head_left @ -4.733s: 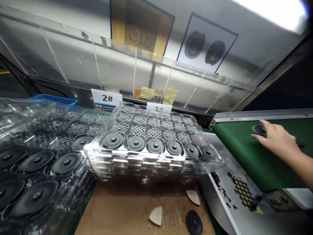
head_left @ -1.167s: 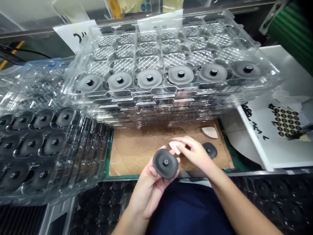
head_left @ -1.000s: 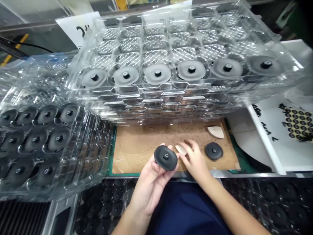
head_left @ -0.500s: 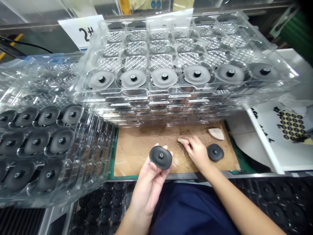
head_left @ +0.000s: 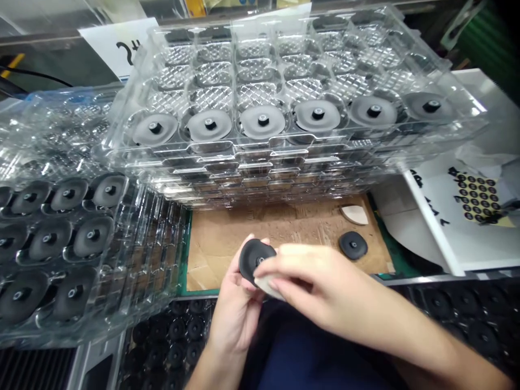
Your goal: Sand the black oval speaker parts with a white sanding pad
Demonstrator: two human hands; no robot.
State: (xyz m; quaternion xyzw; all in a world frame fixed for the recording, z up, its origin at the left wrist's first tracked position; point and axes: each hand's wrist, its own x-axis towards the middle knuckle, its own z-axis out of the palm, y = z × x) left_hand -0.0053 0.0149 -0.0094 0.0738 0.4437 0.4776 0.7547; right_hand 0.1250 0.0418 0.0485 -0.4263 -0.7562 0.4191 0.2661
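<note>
My left hand grips a round black plastic part with a raised stub at its centre, held tilted above the front edge of the cardboard. In my right hand, a thin beige pad is pinched between fingers and thumb. The pad is against or just over the black part's lower right rim; the fingers partly hide the contact. Another black part lies on the cardboard to the right. Behind it rests a pale wedge-shaped piece.
A stack of clear plastic trays stands behind the cardboard, its front row holding black parts. Another tray stack is at left. On the right, a white bin holds a sheet of round black stickers.
My right hand has lifted the beige pad off the cardboard and brought it left to the black part. My left hand has tilted that part. The view has shifted slightly.
</note>
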